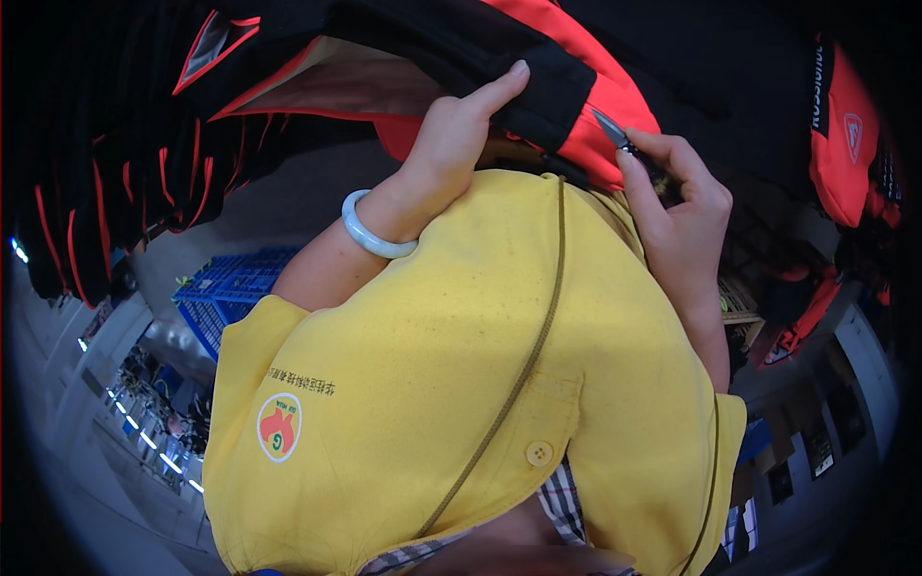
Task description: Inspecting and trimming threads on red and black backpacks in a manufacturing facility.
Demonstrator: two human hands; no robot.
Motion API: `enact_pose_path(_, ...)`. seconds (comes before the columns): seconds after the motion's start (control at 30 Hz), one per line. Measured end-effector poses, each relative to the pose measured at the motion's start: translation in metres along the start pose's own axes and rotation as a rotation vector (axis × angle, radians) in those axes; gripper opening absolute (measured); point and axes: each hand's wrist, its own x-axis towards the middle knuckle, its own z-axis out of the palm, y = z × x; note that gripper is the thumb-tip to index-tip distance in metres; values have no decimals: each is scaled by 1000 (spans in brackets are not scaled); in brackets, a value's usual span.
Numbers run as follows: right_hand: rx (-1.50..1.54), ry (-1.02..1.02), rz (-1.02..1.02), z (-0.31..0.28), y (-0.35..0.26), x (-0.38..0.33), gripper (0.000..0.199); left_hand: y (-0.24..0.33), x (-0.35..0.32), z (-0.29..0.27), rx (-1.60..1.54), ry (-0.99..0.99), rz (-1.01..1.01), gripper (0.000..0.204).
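Observation:
A black and red garment (545, 93) stretches across the top of the view, with a grey-beige inner side showing at its left. My left hand (451, 134), with a pale bangle on the wrist, grips its near edge. The thumb lies on the black cloth and the other fingers are hidden beneath. My right hand (680, 187) is closed around a pair of small thread snips (611, 128). Their pointed metal blades lie over the red cloth by the black band's end. The snips' handle is mostly covered by my fingers.
Several black pieces with red edging (101, 216) hang at the left. A blue plastic crate (226, 288) stands behind my left arm. Another red and black garment (845, 144) hangs at the far right. My yellow shirt (461, 317) fills the middle, close below the garment.

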Motion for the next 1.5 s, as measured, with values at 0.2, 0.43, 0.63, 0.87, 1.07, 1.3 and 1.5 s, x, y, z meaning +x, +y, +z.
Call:
enact_pose_path(0.2,10,-58,14,-1,2,-1,17,-1,1,0,-9,-4,1,41)
enact_pose_path(0.43,-23,-64,-38,2,6,1,16,-1,1,0,-16,1,17,40)
enact_pose_path(0.63,7,1,-45,2,9,0,17,-2,2,0,-23,12,5,39)
enact_pose_path(0.87,4,-51,-58,2,13,-1,17,-2,2,-1,-9,9,4,39)
enact_pose_path(1.07,11,-22,-84,5,14,1,16,-2,3,-2,-9,-6,30,39)
enact_pose_path(1.3,39,9,-9,0,15,-1,15,-2,2,-1,-15,7,28,39)
enact_pose_path(1.5,55,-38,-88,4,17,1,17,-2,2,-1,9,10,43,39)
